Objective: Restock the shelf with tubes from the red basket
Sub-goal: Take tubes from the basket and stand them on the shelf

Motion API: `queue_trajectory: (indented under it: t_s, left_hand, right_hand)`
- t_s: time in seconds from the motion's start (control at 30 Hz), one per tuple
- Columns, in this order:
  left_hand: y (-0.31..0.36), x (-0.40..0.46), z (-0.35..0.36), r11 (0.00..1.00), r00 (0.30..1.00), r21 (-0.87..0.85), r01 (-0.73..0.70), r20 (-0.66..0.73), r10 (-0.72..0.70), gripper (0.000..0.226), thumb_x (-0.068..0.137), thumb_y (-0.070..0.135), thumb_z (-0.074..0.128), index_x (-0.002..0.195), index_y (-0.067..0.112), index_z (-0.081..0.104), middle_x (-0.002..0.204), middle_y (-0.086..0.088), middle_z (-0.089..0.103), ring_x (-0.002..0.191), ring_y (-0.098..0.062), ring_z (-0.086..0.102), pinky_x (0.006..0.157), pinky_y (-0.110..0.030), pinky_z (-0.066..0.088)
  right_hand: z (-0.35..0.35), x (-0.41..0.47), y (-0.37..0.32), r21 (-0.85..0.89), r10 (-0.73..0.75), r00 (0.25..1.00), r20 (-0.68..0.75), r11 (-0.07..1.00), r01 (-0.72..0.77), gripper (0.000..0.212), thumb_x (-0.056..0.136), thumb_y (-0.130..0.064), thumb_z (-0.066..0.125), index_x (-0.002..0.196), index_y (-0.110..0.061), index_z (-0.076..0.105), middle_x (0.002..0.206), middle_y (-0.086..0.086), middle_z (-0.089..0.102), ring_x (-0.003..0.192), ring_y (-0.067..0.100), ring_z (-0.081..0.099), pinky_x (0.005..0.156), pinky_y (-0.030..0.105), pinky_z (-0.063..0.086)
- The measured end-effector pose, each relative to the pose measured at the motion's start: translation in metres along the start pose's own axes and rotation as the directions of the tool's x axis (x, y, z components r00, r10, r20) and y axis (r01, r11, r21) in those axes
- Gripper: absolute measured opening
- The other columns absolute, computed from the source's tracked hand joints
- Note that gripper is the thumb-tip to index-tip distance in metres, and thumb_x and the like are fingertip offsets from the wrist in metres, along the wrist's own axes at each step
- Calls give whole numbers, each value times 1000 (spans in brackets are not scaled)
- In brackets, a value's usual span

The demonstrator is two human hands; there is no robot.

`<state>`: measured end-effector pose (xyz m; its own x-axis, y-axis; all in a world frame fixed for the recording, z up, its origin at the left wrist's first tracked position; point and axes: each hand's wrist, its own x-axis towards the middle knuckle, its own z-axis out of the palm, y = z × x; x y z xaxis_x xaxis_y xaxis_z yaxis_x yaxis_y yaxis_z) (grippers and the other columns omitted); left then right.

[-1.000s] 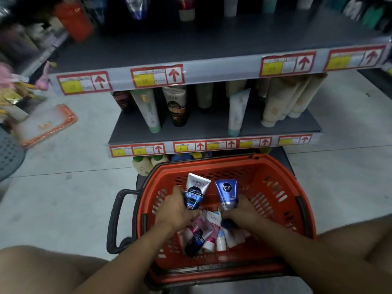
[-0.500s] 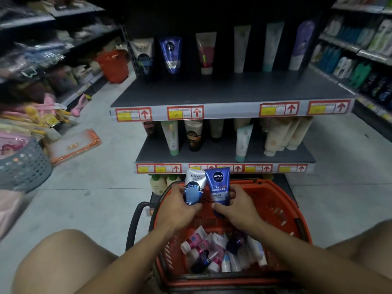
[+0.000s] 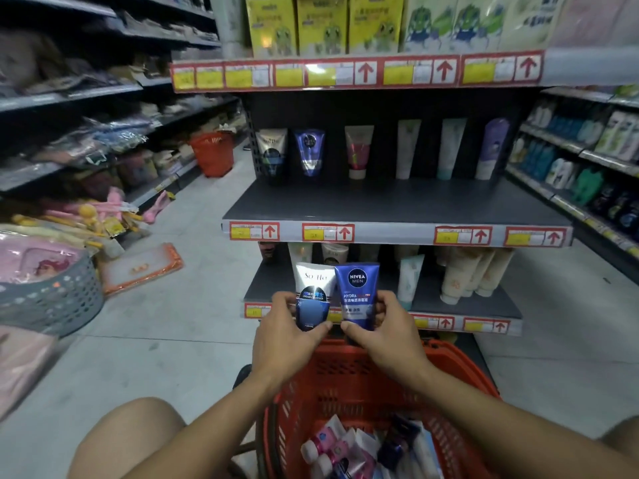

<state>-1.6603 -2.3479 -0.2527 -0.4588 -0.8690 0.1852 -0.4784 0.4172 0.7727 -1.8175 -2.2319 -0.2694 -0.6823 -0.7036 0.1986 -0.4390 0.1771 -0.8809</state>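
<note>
1. The left hand (image 3: 287,331) pinches a white-and-navy plastic cleanser tube (image 3: 313,295), thumb under its dark cap end, fingers curled round its left side.
2. The right hand (image 3: 383,331) grips a glossy blue Nivea Men tube (image 3: 357,293) the same way; the two tubes stand upright, cap down, and touch side by side.
3. Both are held above the far rim of the red slotted plastic basket (image 3: 349,385), in front of the lower shelf's label strip.
4. More tubes (image 3: 349,451), pink, white and dark blue, lie heaped in the basket bottom.
5. The dark flat middle shelf (image 3: 397,202) is bare along its front edge; a row of upright tubes (image 3: 358,152) stands well apart at its back.
6. Pale smooth floor (image 3: 193,326) lies open left of the basket.
</note>
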Motion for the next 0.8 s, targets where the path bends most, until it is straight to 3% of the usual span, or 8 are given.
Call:
queue_trajectory:
  t_s: [0.13,0.27,0.37,0.5,0.67,0.8]
  left_hand:
    - [8,17,-13,999,998,-29,-37,-57,36,67,71,52,89,118,33,45,102,14,66,85,-1,66,66,-15,53]
    - [18,44,-25,997,990,-38,-64,-130,58,67,70,57,87,116,37,43,101,16,66,89,-4,67,72,-26,58]
    - [27,65,-37,994,982,-48,-93,-169,84,66,72,54,87,117,35,43,103,14,66,90,-7,68,69,-20,54]
    - [38,96,-53,987,967,-64,-145,-220,128,67,72,51,88,120,32,45,104,14,63,94,-10,68,77,-29,58]
    - [51,138,-70,980,951,-98,-174,-274,141,71,74,48,88,128,27,45,108,15,60,100,-10,64,82,-29,54]
    - [57,166,-77,982,940,-75,-175,-309,144,73,75,50,87,129,26,44,121,6,67,104,-14,67,86,-34,58]
  right_hand:
    - [3,21,-25,5,-39,999,-24,999,39,60,69,-42,91,115,-33,53,102,-14,69,89,0,68,80,30,61]
    - [8,46,-46,8,-71,996,-50,997,71,60,69,-41,90,117,-30,55,103,-14,70,90,0,67,81,28,60]
    - [12,65,-62,25,-101,990,-93,994,104,59,68,-37,92,116,-29,57,102,-15,71,86,-3,67,78,25,59]
    - [15,91,-83,39,-125,986,-113,991,130,54,69,-34,92,110,-31,56,98,-15,73,84,-3,69,74,19,55]
    - [15,126,-112,52,-137,981,-137,988,145,55,74,-31,90,116,-27,54,99,-14,70,85,-8,66,74,15,54]
    - [20,152,-125,32,-146,974,-174,988,153,56,73,-33,89,117,-28,54,100,-15,69,86,-5,67,79,21,57]
